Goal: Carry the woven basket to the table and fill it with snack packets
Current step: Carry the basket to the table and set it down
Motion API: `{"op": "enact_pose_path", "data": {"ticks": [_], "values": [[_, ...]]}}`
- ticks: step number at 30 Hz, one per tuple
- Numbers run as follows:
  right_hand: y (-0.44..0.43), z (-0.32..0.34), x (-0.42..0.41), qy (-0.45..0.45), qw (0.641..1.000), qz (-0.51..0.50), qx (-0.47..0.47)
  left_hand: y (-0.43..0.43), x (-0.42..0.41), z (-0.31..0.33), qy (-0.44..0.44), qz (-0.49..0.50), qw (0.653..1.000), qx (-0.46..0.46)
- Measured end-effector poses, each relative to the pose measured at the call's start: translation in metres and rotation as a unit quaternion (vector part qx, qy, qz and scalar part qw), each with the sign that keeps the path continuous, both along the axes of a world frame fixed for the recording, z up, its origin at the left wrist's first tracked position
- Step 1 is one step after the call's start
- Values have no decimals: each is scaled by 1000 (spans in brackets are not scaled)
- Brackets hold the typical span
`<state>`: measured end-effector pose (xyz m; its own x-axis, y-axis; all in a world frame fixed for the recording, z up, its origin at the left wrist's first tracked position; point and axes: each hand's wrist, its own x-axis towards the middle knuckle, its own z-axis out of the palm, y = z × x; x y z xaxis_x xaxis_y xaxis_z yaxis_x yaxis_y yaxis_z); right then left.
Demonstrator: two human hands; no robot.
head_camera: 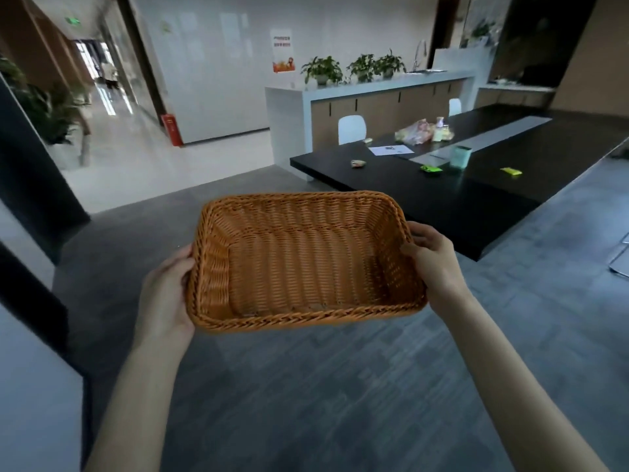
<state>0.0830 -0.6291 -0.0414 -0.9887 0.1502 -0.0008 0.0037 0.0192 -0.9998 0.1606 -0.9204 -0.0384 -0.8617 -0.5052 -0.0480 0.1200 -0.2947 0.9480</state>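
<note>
I hold an orange woven basket point(299, 264) in front of me above the grey floor; nothing lies inside it. My left hand point(166, 294) grips its left short side and my right hand point(432, 260) grips its right short side. Ahead to the right stands a long black table point(510, 185). On it lie snack packets: a green one point(431, 168), a yellow one point(510, 171), a small one point(358, 163) near the left end, and a pile of bagged snacks point(423, 131) further back.
A pale green cup point(460, 157) and a sheet of paper point(390, 150) also sit on the table. White chairs point(351, 129) stand behind it, before a white counter with potted plants point(360, 68). A corridor opens at the left, with a dark pillar point(30, 172).
</note>
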Motion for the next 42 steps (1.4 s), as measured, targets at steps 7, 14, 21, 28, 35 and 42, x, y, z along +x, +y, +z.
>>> {"op": "enact_pose_path", "data": {"ticks": [7,14,21,28,35,42], "values": [[-2,-14,-144,1,1000,-24,-6,-9,-172,-24,0,-57,998,23],[5,-12,-320,4,999,-38,6,-10,-360,-26,-26,-50,998,25],[21,-15,-467,-2,997,-80,5,13,-518,-15,-33,-50,998,29],[31,-34,-616,-1,990,-141,-13,19,-708,-30,-21,-124,992,29],[51,-36,-757,-16,970,-241,-34,47,-913,-27,-35,-233,972,20],[92,-52,-862,-42,938,-343,-17,113,-1057,-34,-68,-297,952,11]]}}
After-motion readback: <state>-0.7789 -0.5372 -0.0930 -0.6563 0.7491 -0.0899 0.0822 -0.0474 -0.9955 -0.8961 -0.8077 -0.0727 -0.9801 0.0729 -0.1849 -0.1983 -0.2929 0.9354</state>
